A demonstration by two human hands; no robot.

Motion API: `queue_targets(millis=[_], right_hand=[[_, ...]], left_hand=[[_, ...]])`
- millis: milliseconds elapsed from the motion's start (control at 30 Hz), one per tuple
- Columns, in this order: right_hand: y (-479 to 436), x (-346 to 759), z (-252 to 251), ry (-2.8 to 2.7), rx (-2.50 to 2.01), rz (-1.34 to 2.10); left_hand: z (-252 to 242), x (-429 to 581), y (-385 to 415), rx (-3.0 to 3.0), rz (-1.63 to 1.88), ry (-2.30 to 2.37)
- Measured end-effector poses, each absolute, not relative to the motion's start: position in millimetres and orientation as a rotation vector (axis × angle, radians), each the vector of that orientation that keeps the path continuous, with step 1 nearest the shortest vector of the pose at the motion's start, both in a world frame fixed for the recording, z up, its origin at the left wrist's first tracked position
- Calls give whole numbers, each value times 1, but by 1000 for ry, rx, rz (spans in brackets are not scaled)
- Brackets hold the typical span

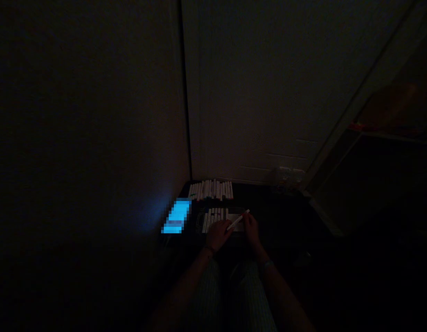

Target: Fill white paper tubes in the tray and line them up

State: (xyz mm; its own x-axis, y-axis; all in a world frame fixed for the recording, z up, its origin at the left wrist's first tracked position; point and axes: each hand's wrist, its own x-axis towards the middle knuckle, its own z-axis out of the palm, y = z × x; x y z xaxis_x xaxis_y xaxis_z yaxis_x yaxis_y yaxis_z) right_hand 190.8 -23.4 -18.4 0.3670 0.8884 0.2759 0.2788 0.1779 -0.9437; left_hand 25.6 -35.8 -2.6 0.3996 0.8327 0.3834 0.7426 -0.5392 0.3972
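The scene is very dark. My left hand (pixel 217 234) and my right hand (pixel 252 229) are close together low in the middle and both grip one white marker (pixel 238 221), which lies slanted between them. Just beyond my hands lies a dark case (pixel 199 220) with a row of several white markers (pixel 215 215) in it. Farther back, against the wall, another row of several white markers (pixel 210 189) lies side by side. My legs in pale striped trousers (pixel 234 290) show below my hands.
A glowing blue screen (pixel 177 216) lies left of the case, near the left wall. Walls meet in a corner behind the markers. Some small dim objects (pixel 285 177) sit at the back right. A dark piece of furniture (pixel 372 184) stands at right.
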Motion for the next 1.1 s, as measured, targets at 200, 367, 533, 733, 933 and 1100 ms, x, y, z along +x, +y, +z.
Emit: queue_targets(millis=[200,367,533,733,933,1100], right_hand=[[-24,191,-18,-1173,-1347,643],[-25,191,-17,-1178,-1357,619],[-24,190,-18,-1188,-1387,610],[-27,190,-13,-1194,-1366,611],[-27,190,-13,-1197,-1387,595],[-27,190,-17,-1171,-1372,605]], left_hand=[[-1,25,-37,2478,813,1418],[-1,25,-37,2477,825,1415],[-1,25,-37,2484,864,1400],[1,25,-38,2475,839,1409],[1,25,-39,2489,844,1417],[2,25,-38,2499,835,1416]])
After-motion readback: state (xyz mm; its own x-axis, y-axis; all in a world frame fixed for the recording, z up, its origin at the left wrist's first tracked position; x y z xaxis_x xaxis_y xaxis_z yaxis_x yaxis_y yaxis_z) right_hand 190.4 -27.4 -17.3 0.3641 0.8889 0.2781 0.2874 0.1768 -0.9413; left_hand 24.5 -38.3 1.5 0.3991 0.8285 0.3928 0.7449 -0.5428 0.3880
